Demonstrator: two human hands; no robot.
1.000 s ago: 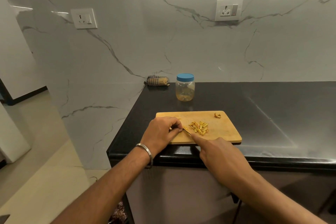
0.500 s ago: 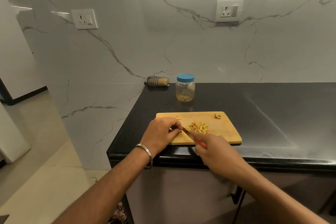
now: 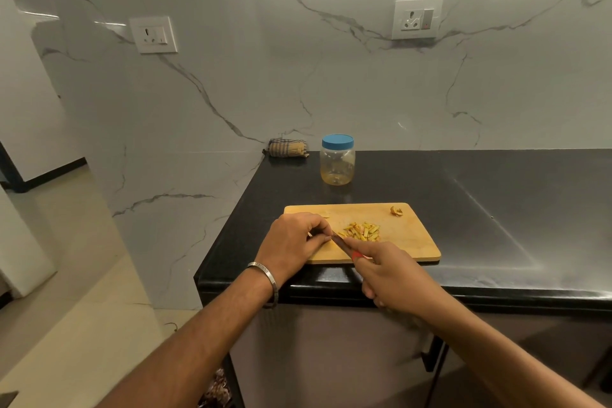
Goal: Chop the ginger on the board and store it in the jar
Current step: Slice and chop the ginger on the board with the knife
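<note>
Chopped ginger (image 3: 361, 230), in short yellow sticks, lies heaped mid-way across a pale wooden board (image 3: 410, 238) at the near edge of the black table (image 3: 496, 209). Behind it stands a clear jar (image 3: 337, 163), upright, blue lid on.

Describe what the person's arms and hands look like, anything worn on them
Both forearms are bare, with no sleeves in view and no gloves. The left hand has a plain silver-coloured metal bangle round its wrist, a narrow band. The right hand and its wrist carry nothing that shows: no watch, no band. No rings can be made out on the fingers of either hand.
</note>
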